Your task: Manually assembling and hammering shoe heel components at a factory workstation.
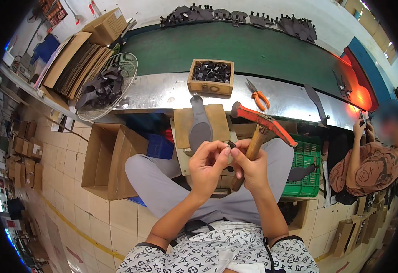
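Here, the left hand and right hand meet above the lap. Both grips pinch a small dark piece between the fingertips; the right grip also clamps a hammer, red head up. Beyond, a grey sole rests on a brown block, not yet struck. Farther, on the tabletop, a wooden box holds many dark pieces, so much work appears left. Orange pliers lie beside it.

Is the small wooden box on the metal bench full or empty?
Full, or nearly so. The wooden box holds many small dark pieces that cover its bottom and reach near its rim. How deep the pile goes cannot be told.
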A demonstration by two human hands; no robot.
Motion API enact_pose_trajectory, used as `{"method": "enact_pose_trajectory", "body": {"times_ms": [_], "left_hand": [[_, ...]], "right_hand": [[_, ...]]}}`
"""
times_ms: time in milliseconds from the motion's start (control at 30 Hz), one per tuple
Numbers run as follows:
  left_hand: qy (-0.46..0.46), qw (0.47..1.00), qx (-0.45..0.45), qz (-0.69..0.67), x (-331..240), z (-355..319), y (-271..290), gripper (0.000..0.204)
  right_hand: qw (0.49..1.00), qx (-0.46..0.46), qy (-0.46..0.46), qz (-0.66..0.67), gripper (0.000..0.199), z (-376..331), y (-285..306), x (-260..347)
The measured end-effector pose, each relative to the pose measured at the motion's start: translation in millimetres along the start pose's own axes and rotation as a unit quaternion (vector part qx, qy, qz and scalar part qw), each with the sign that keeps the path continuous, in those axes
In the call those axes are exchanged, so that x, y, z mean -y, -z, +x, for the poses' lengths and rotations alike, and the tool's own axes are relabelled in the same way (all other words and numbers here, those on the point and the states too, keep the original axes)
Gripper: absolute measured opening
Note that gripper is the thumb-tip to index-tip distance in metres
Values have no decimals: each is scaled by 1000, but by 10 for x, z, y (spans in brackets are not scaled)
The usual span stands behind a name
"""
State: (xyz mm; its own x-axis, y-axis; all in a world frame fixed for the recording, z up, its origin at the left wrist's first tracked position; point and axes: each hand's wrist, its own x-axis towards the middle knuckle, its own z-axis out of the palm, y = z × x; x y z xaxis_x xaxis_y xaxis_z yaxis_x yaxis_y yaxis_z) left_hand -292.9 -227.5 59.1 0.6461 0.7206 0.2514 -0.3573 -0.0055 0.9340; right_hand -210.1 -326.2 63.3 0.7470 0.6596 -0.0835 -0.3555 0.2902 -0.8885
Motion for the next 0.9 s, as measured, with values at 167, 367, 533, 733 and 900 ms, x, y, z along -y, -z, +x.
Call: {"method": "enact_pose_trajectory", "body": {"times_ms": [167,367,533,733,900], "left_hand": [[77,995,-41,-51,164,-96,18,8],[-194,928,41,316,276,266,385,39],[-104,904,-13,415,808,1244,767,47],[-80,901,78,418,1415,2004,951,45],[-157,892,51,420,1376,1659,861,30]], "right_hand": [[1000,-23,4,-20,22,31,39,-194],[999,-7,41,-2,17,137,82,-135],[990,-27,112,-78,15,349,148,-107],[977,-29,68,-198,19,573,250,-259],[970,2,66,-234,20,830,270,-344]]}}
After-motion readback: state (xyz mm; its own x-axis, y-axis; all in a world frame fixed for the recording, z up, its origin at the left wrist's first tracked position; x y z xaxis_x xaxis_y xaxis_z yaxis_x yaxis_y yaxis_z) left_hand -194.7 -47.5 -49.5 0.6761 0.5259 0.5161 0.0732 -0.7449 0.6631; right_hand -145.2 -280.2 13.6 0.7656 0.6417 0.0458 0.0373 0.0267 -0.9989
